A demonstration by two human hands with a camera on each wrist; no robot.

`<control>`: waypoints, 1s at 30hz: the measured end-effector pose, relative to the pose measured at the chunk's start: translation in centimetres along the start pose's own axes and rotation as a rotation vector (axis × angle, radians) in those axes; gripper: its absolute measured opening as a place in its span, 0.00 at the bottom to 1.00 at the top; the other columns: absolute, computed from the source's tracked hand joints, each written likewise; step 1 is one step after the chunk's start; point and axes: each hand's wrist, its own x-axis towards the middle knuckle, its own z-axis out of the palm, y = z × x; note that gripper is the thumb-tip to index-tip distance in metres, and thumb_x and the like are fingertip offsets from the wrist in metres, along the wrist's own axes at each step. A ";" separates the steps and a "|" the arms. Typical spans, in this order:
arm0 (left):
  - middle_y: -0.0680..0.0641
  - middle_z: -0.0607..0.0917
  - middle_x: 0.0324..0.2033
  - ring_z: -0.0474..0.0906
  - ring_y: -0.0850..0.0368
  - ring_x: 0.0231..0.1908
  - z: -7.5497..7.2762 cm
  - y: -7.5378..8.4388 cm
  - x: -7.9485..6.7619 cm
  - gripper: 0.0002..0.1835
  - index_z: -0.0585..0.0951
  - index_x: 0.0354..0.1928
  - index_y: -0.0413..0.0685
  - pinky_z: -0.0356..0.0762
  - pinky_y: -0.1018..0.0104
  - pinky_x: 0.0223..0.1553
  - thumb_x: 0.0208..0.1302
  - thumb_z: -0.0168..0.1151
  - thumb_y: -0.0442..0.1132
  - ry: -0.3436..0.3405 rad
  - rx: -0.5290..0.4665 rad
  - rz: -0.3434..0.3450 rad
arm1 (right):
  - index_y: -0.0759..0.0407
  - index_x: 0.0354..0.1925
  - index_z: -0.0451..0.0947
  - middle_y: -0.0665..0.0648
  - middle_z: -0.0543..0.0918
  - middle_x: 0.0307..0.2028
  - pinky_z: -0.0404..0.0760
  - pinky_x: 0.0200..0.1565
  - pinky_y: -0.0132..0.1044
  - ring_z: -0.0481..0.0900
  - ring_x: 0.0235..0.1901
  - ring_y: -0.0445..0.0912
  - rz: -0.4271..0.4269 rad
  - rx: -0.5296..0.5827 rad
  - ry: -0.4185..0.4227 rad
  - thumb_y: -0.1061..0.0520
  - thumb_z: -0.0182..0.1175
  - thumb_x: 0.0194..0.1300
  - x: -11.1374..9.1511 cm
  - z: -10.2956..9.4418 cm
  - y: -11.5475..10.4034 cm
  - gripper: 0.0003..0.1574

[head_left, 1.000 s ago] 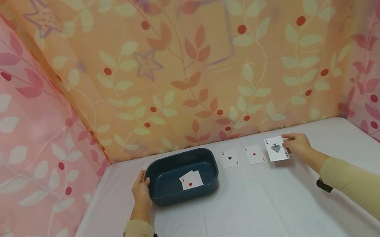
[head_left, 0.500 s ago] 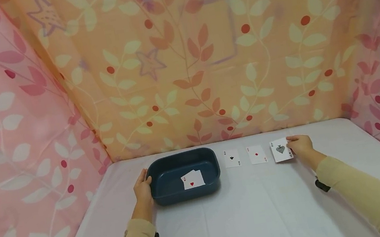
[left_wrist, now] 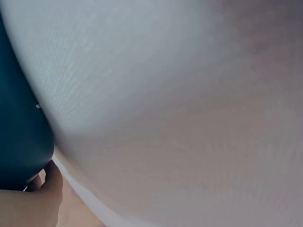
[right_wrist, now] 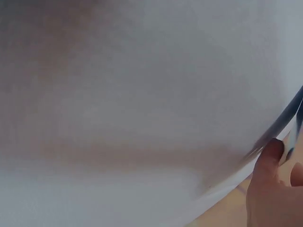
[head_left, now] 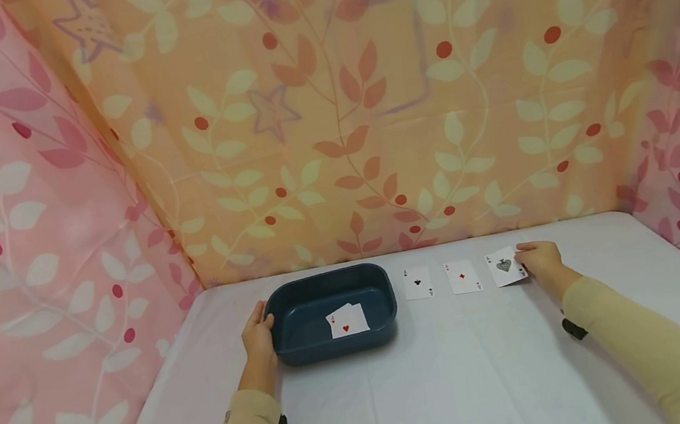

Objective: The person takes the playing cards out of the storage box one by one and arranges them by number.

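Observation:
My right hand (head_left: 543, 263) pinches the ace of spades (head_left: 504, 267) at its right edge, and the card lies close over the table at the end of the row. To its left, face up, are the ace of diamonds (head_left: 462, 277) and the ace of clubs (head_left: 418, 283). My left hand (head_left: 258, 342) grips the left end of a dark blue rectangular basin (head_left: 338, 348). Inside that basin, the ace of hearts (head_left: 352, 320) partly covers another card. The right wrist view catches the thumb (right_wrist: 269, 163) at the card's edge.
A white cloth covers the table (head_left: 435, 390). Behind it hangs an orange leaf-patterned curtain (head_left: 322, 96), with pink patterned cloth (head_left: 46, 214) on the left side and more on the right.
My right hand has moved the ace of spades slightly right and down to the table, at the end of the row. My left hand keeps its hold on the basin.

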 end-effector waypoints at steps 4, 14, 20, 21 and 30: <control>0.40 0.55 0.72 0.46 0.52 0.73 0.1 0.0 0.0 0.29 0.52 0.74 0.39 0.43 0.64 0.71 0.74 0.41 0.26 -0.003 -0.003 -0.002 | 0.81 0.62 0.65 0.72 0.80 0.47 0.72 0.28 0.21 0.71 0.28 0.33 -0.007 0.010 -0.008 0.69 0.54 0.63 -0.2 -0.2 -0.1 0.30; 0.41 0.56 0.72 0.46 0.53 0.73 -0.1 -0.3 0.1 0.29 0.53 0.74 0.39 0.44 0.65 0.71 0.74 0.41 0.26 -0.004 -0.013 0.001 | 0.81 0.60 0.67 0.72 0.82 0.41 0.75 0.22 0.25 0.71 0.19 0.34 -0.026 0.003 0.060 0.71 0.53 0.56 -0.8 -0.3 0.0 0.31; 0.41 0.56 0.72 0.47 0.53 0.73 -0.2 -0.3 0.2 0.28 0.53 0.74 0.38 0.44 0.64 0.71 0.74 0.41 0.26 -0.005 -0.007 0.007 | 0.81 0.62 0.64 0.77 0.74 0.55 0.74 0.24 0.23 0.70 0.21 0.30 -0.063 0.022 0.046 0.69 0.53 0.62 -2.0 -0.1 0.0 0.31; 0.41 0.56 0.72 0.47 0.53 0.73 -0.2 -0.3 0.2 0.28 0.53 0.74 0.38 0.44 0.65 0.71 0.74 0.41 0.26 -0.008 -0.010 0.011 | 0.80 0.63 0.63 0.77 0.73 0.56 0.74 0.25 0.23 0.70 0.22 0.30 -0.069 0.033 0.035 0.69 0.53 0.63 -2.2 0.0 -0.2 0.31; 0.42 0.54 0.73 0.46 0.53 0.73 -0.1 -0.3 0.0 0.29 0.51 0.74 0.40 0.44 0.66 0.71 0.75 0.41 0.26 -0.017 -0.024 0.013 | 0.78 0.67 0.58 0.68 0.79 0.51 0.80 0.34 0.27 0.72 0.27 0.26 -0.090 0.126 -0.046 0.67 0.53 0.67 -4.4 0.6 -1.6 0.34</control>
